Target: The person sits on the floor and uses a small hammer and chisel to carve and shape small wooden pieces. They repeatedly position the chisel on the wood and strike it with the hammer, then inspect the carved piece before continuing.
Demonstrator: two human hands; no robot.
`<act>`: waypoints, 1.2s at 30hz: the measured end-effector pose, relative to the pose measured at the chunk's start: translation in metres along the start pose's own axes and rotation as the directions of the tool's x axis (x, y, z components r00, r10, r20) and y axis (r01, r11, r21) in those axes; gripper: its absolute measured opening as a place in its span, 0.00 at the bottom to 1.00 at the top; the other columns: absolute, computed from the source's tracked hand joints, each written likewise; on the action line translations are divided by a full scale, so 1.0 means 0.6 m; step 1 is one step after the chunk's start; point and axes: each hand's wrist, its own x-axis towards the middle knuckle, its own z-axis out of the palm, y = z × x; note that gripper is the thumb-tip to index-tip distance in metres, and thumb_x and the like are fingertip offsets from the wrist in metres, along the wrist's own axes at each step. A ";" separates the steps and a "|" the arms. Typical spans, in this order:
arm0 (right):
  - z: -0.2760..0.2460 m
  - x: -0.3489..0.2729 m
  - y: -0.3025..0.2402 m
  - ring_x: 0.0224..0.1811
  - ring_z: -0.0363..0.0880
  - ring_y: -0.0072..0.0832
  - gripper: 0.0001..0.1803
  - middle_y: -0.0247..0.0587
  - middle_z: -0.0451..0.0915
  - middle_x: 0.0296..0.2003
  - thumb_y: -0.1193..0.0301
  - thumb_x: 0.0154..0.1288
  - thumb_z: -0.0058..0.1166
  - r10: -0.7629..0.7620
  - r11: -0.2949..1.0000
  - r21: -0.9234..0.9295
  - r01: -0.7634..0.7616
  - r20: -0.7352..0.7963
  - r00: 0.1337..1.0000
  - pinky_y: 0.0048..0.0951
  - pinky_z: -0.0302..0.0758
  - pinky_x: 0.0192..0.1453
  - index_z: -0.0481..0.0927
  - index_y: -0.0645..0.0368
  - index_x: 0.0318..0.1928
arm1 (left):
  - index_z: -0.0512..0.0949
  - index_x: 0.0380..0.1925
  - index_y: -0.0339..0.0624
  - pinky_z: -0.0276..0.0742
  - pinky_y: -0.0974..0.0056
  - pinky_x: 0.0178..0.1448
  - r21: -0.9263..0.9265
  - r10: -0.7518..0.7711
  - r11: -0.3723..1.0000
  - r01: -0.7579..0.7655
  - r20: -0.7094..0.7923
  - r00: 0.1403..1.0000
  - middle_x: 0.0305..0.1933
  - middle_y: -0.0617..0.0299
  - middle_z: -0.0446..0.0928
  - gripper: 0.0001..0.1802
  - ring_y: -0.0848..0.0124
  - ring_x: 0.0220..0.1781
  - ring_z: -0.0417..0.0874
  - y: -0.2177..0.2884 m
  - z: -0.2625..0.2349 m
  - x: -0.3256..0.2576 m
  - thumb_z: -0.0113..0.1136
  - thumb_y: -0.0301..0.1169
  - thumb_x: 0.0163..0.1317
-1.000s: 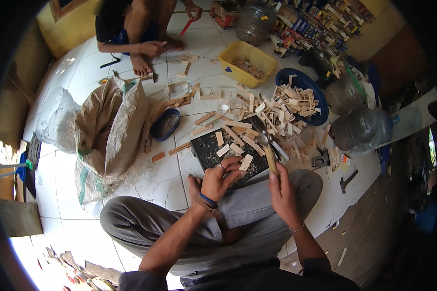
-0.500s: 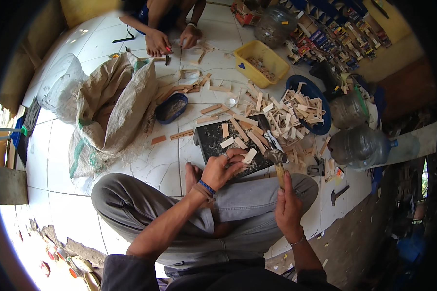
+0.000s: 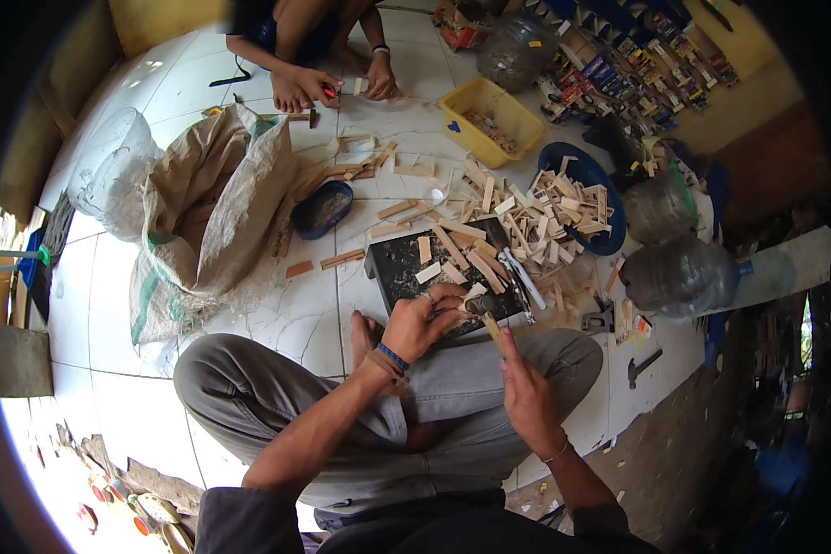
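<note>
I sit cross-legged on a white tiled floor. My left hand [image 3: 423, 320], with a blue band at the wrist, pinches a small pale wood piece [image 3: 475, 293] at the near edge of a black board [image 3: 399, 270]. Several short wood strips [image 3: 452, 247] lie on the board. My right hand [image 3: 526, 388] is closed around a thin wooden stick [image 3: 492, 328], whose tip points up toward the small piece. The two hands are close together above my grey-trousered knees.
A blue basin [image 3: 613, 235] heaped with wood offcuts stands beyond the board, by a yellow tub [image 3: 489, 111], a small blue dish [image 3: 323, 209] and a big open sack [image 3: 222, 212]. Large plastic bottles [image 3: 683, 273] and a hammer [image 3: 642, 366] lie to the right. Another person [image 3: 328, 78] works at the far side.
My view has tilted a little. My right hand brought the stick nearer to the left hand, which stays at the board's near edge. The other person's hands dropped to the floor.
</note>
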 end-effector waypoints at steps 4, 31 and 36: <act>0.002 -0.003 0.003 0.41 0.87 0.51 0.36 0.57 0.83 0.43 0.78 0.76 0.53 -0.053 0.981 0.160 0.107 -0.309 0.950 0.44 0.82 0.42 0.60 0.54 0.80 | 0.78 0.57 0.39 0.85 0.62 0.51 -0.017 -0.007 1.000 0.007 -0.011 1.000 0.45 0.50 0.89 0.17 0.58 0.51 0.92 0.000 0.002 -0.003 0.67 0.26 0.70; -0.001 0.002 0.015 0.39 0.88 0.50 0.33 0.56 0.86 0.45 0.72 0.78 0.54 -0.024 0.997 0.074 0.033 -0.127 0.992 0.43 0.82 0.38 0.63 0.45 0.80 | 0.76 0.56 0.38 0.86 0.65 0.49 0.003 -0.053 0.999 0.053 0.018 0.998 0.46 0.52 0.89 0.17 0.66 0.49 0.92 -0.010 0.000 -0.001 0.65 0.23 0.70; 0.005 0.021 0.030 0.39 0.88 0.51 0.30 0.59 0.86 0.44 0.71 0.79 0.53 0.090 0.962 0.270 -0.029 -0.218 0.972 0.42 0.81 0.39 0.66 0.49 0.78 | 0.75 0.59 0.39 0.85 0.66 0.50 -0.001 -0.118 0.993 0.118 0.022 0.993 0.46 0.53 0.89 0.20 0.69 0.48 0.91 -0.013 -0.002 0.002 0.66 0.22 0.69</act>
